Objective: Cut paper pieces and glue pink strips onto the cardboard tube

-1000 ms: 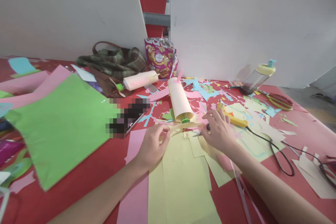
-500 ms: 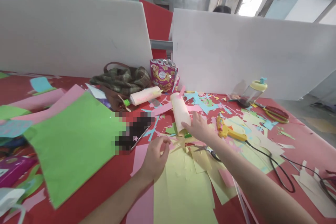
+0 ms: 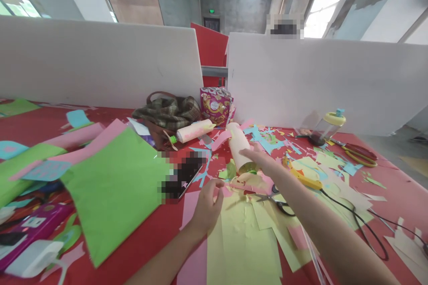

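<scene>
A bottle wrapped in cream paper [image 3: 238, 142] lies with its green end towards me and pink strips at its far end. My right hand [image 3: 262, 160] has its fingers on the right side of this bottle, closed against it; some fingertips are hidden. My left hand [image 3: 207, 209] hovers over the pale yellow paper [image 3: 242, 245], fingers curled, thumb and forefinger apart, nothing visible between them. Scissors [image 3: 277, 202] with dark handles rest on the scraps below my right hand. A yellow glue gun [image 3: 304, 178] lies right of my right forearm.
A phone [image 3: 183, 176], partly blurred, lies beside a large green sheet [image 3: 117, 196]. Another paper-wrapped bottle [image 3: 195, 130], a plaid bag [image 3: 169, 111] and a snack bag [image 3: 216, 106] stand behind. A clear jar [image 3: 326, 129] and red-and-yellow-handled scissors [image 3: 361, 153] are at right. The glue gun's cord [image 3: 361, 227] trails rightward.
The view has tipped up and turned left. The wrapped bottle has turned a little, showing more of its green end, and its pink strips lie differently. My left hand keeps its curled shape.
</scene>
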Tool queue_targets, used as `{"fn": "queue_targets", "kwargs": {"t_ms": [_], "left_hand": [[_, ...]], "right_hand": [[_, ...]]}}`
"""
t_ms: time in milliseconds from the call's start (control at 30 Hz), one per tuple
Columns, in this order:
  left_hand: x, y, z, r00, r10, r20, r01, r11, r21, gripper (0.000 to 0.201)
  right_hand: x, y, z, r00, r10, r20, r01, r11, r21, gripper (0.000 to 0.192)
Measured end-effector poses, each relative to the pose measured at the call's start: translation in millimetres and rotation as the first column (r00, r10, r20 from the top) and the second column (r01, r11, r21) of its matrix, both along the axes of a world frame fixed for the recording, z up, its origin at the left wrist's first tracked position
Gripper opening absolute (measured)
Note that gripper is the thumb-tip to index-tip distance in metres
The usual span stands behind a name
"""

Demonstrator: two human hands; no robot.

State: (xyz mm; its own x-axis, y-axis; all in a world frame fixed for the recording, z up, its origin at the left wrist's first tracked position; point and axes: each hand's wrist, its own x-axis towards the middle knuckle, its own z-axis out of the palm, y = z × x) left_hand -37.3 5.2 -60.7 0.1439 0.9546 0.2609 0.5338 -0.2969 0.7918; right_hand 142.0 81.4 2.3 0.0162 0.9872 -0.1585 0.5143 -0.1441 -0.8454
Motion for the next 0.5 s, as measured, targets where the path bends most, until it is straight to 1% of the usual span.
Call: {"fn": "queue_targets", "kwargs": {"t_ms": [100, 133, 200, 267, 300, 333, 400, 433, 500], "left_hand": [[0.2, 3.0, -6.6, 1.000, -0.001, 0.020, 0.000, 1.000, 0.030, 0.021], [0.5, 4.3, -7.3, 1.000, 0.004, 0.013, -0.005, 0.997, 0.074, 0.025], [1.2, 7.7, -5.2, 0.999, 0.019, -0.033, -0.011, 0.975, 0.224, 0.036], [2.2, 12.3, 1.7, 0.993, 0.045, -0.109, 0.005, 0.909, 0.416, 0.048], [2.8, 15.1, 6.5, 0.987, 0.051, -0.153, 0.033, 0.863, 0.503, 0.053], [3.5, 18.2, 11.7, 0.978, 0.057, -0.199, 0.071, 0.810, 0.581, 0.055], [5.0, 24.7, 22.0, 0.958, 0.019, -0.286, 0.186, 0.716, 0.673, 0.058], [5.7, 27.9, 26.5, 0.948, -0.004, -0.318, 0.232, 0.691, 0.684, 0.058], [6.6, 33.9, 33.8, 0.938, -0.030, -0.345, 0.278, 0.657, 0.701, 0.057]], "right_hand": [[3.4, -16.7, 21.1, 0.975, 0.038, -0.218, -0.061, 0.993, -0.098, 0.043], [2.4, -23.3, 27.0, 0.962, 0.040, -0.269, -0.074, 0.990, -0.118, 0.042], [-2.0, -36.2, 35.1, 0.918, 0.022, -0.396, -0.093, 0.983, -0.161, 0.038], [-8.5, -47.1, 37.9, 0.800, -0.059, -0.597, -0.099, 0.969, -0.228, 0.038], [-11.8, -51.4, 37.6, 0.745, -0.092, -0.660, -0.104, 0.962, -0.251, 0.041], [-14.9, -54.7, 36.6, 0.707, -0.115, -0.697, -0.107, 0.958, -0.266, 0.043], [-19.7, -59.3, 34.1, 0.679, -0.131, -0.723, -0.106, 0.956, -0.273, 0.045], [-21.1, -60.7, 33.2, 0.672, -0.137, -0.727, -0.100, 0.957, -0.273, 0.045], [-22.1, -62.9, 32.9, 0.659, -0.145, -0.738, -0.090, 0.959, -0.268, 0.043]]}}
